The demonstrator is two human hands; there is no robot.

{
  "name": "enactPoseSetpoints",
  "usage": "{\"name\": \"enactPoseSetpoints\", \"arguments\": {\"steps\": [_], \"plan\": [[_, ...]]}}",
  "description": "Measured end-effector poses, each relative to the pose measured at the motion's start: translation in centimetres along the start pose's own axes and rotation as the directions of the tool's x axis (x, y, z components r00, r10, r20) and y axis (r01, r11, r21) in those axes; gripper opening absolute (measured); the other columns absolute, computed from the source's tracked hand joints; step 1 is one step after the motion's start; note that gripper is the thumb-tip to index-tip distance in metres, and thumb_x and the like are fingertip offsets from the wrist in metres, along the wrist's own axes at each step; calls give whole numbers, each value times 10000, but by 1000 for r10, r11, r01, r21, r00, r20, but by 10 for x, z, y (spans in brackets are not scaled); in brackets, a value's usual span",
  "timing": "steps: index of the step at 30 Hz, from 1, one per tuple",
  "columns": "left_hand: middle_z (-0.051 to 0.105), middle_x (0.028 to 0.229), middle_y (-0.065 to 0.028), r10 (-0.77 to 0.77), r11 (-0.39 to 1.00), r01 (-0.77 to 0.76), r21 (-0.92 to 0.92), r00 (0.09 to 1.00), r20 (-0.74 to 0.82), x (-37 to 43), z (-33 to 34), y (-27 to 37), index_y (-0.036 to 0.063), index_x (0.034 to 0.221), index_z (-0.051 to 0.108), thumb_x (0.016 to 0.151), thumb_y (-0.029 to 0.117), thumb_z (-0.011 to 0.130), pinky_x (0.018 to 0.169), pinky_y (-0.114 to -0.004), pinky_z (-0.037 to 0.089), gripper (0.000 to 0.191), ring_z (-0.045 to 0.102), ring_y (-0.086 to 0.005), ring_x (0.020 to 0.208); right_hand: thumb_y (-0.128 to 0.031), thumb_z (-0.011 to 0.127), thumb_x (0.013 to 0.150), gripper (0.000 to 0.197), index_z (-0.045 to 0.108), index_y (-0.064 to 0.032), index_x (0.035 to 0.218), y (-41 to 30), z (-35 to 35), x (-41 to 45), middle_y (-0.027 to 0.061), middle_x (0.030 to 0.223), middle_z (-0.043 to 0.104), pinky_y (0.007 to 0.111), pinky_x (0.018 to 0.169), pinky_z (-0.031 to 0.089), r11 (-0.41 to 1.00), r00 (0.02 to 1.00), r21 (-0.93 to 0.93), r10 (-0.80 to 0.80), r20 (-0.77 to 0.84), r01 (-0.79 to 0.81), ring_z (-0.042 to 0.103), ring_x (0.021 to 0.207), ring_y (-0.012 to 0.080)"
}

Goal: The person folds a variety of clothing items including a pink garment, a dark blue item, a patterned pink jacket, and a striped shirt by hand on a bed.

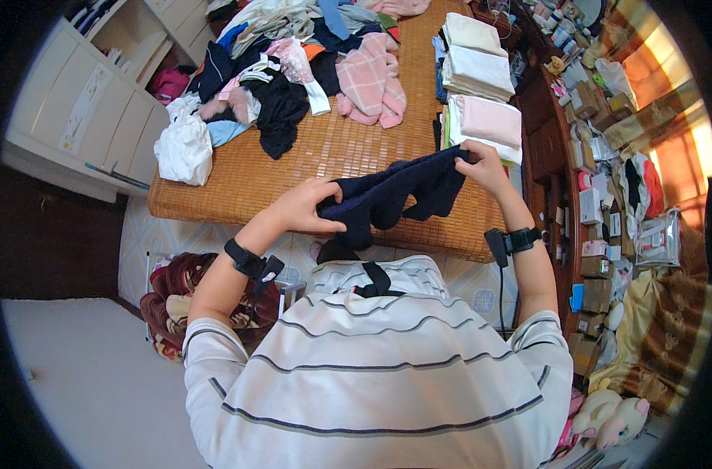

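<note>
A dark navy knitted garment (385, 199) is stretched between my two hands over the front edge of a bed with a woven bamboo mat (309, 152). My left hand (309, 205) grips its left end between thumb and fingers. At the upper right corner of the cloth, my right hand (479, 164) pinches it. The fabric hangs down in loose folds between them, so its exact shape cannot be told. Just beyond my right hand stand folded stacks of cloth, with a pale pink folded piece (489, 120) on top of the nearest.
A heap of mixed clothes, with a pink checked garment (367, 76) and a white bundle (184, 149), covers the far left of the mat. A cabinet (68, 105) stands left. Boxes (596, 293) crowd the right side. A maroon blanket (174, 293) lies low left.
</note>
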State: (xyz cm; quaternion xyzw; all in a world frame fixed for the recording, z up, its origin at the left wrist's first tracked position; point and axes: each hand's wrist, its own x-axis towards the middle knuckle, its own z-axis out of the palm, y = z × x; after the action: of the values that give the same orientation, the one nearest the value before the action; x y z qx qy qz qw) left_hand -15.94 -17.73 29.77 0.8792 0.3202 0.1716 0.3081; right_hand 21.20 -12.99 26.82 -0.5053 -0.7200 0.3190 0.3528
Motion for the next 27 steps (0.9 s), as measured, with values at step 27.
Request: {"name": "enactPoseSetpoints", "arguments": {"steps": [27], "plan": [[602,871,-104,32,916,91,390,954,-298,-2,-23,-55,90,1034,518,735,122,590,657,-338,451,309,574,-271,789,15,446,588,155,350,-37,698,-48,35,7,-4,702,323,204,615,296,863,966,505,-118,230,-15,331,684,91]]}}
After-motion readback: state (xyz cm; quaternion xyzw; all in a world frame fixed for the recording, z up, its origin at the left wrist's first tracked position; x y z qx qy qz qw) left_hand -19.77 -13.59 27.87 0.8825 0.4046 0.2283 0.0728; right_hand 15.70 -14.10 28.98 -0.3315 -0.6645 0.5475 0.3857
